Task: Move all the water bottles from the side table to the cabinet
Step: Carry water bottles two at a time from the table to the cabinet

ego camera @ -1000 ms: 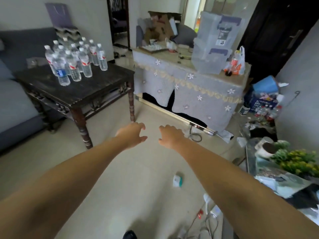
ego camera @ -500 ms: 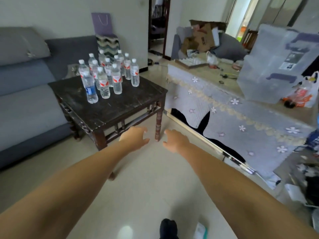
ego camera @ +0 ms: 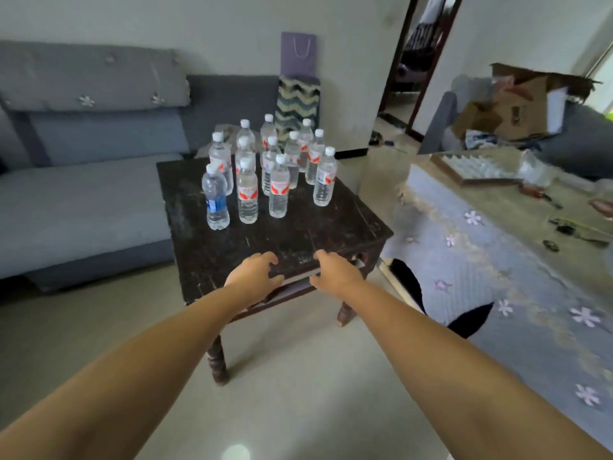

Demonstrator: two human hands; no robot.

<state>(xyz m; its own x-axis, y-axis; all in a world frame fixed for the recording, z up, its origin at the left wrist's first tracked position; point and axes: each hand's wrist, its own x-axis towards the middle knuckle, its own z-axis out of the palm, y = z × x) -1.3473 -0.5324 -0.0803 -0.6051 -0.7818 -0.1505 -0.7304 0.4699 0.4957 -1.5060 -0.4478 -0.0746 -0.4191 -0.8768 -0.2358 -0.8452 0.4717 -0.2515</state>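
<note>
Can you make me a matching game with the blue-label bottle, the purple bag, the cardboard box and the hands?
Things:
1. blue-label bottle
2. purple bag
3. cardboard box
4. left hand and right hand

Places:
A. against the wall behind the side table
B. over the table's near edge, empty
C. front left of the bottle group
D. far right, on a grey seat

Pairs: 1-C, 2-A, 3-D, 4-B

Clear plastic water bottles [ego camera: 247, 190]; dark, worn wooden side table [ego camera: 318, 227]; glossy floor [ego camera: 298, 393].
</note>
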